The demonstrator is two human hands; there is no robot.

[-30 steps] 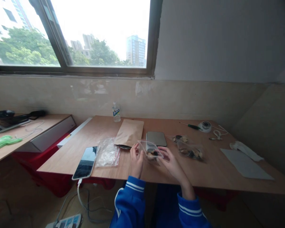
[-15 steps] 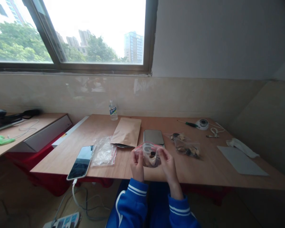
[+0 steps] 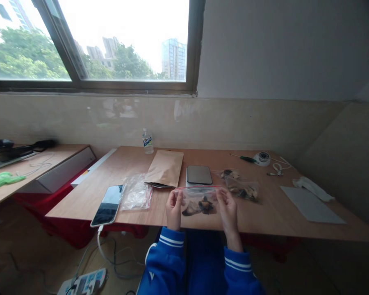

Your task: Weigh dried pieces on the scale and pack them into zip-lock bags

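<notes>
I hold a clear zip bag point(image 3: 199, 201) with a red seal strip upright above the near edge of the wooden table point(image 3: 270, 213). Dark and tan pieces sit in the bag's bottom. My left hand point(image 3: 174, 209) pinches its top left corner, and my right hand point(image 3: 227, 207) pinches its top right corner, stretching the seal flat between them. Both sleeves are blue with white stripes.
On the table lie a phone on a cable point(image 3: 108, 199), a pile of empty clear bags point(image 3: 137, 191), a brown paper pouch point(image 3: 165, 168), a small grey scale point(image 3: 198, 175), two filled bags point(image 3: 241, 189), a water bottle point(image 3: 147, 141), a screwdriver point(image 3: 241, 157), a tape roll point(image 3: 262, 157) and grey paper point(image 3: 310, 204).
The bag was open and tilted above the table a second ago. Now it hangs upright and my hands have moved apart to its top corners, pulling the seal straight.
</notes>
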